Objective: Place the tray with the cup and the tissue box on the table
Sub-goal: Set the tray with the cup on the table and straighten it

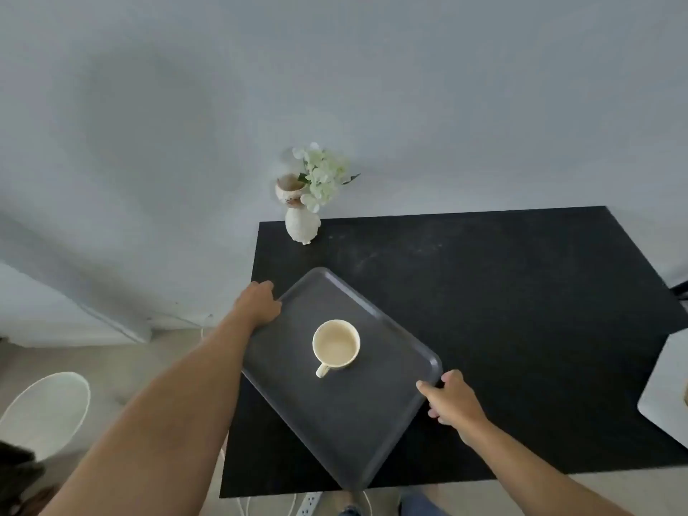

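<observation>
A dark grey rectangular tray point(387, 415) lies turned at an angle over the left part of the black table point(502, 292). A cream cup point(336, 346) stands upright near the tray's middle, handle toward me. My left hand point(258, 303) grips the tray's far left edge. On the tray's right corner my right hand point(452, 402) is closed. Whether the tray rests on the table or hovers just above it I cannot tell. No tissue box is in view.
A white cat-shaped vase with pale flowers point(303, 221) stands at the table's far left corner against the wall. A white object point(666, 392) overlaps the table's right edge. A white round basket point(48, 411) and a power strip point(311, 504) are on the floor.
</observation>
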Tool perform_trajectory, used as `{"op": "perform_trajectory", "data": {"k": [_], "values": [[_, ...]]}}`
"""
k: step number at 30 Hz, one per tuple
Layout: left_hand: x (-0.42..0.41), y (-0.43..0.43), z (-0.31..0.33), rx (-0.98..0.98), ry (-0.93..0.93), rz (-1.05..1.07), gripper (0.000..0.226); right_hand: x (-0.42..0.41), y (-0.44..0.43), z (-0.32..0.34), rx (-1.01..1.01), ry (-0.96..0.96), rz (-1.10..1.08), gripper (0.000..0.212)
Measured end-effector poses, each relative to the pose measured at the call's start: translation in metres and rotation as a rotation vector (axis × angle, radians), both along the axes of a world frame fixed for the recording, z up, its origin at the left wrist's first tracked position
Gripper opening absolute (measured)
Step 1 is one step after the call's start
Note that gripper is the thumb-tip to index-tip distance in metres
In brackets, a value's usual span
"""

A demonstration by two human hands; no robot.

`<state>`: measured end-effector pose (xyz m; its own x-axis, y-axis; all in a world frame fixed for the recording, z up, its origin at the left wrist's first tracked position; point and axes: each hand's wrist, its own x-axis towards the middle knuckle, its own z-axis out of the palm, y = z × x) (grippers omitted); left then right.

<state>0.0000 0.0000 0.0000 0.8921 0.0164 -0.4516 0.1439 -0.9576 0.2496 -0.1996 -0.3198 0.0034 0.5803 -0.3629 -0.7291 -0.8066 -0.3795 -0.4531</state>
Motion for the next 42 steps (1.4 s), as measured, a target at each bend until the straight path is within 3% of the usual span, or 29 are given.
{"op": "perform_trajectory", "data": {"k": [6,12,31,42], "values": [[-0.001,-0.001,-0.012,-0.025,0.053,0.008,0.044,-0.013,0.015,-0.013,0.187,0.051,-0.203,0.061],[-0.003,-0.005,-0.026,-0.02,0.011,0.003,0.041,-0.027,0.033,-0.027,0.311,0.001,-0.313,0.041],[-0.003,0.001,-0.035,-0.017,-0.005,0.062,0.027,-0.012,0.007,-0.04,0.128,-0.022,-0.343,0.017],[-0.015,-0.024,-0.028,-0.056,0.06,0.114,0.022,0.045,-0.041,-0.024,-0.106,-0.072,-0.239,0.028]]}}
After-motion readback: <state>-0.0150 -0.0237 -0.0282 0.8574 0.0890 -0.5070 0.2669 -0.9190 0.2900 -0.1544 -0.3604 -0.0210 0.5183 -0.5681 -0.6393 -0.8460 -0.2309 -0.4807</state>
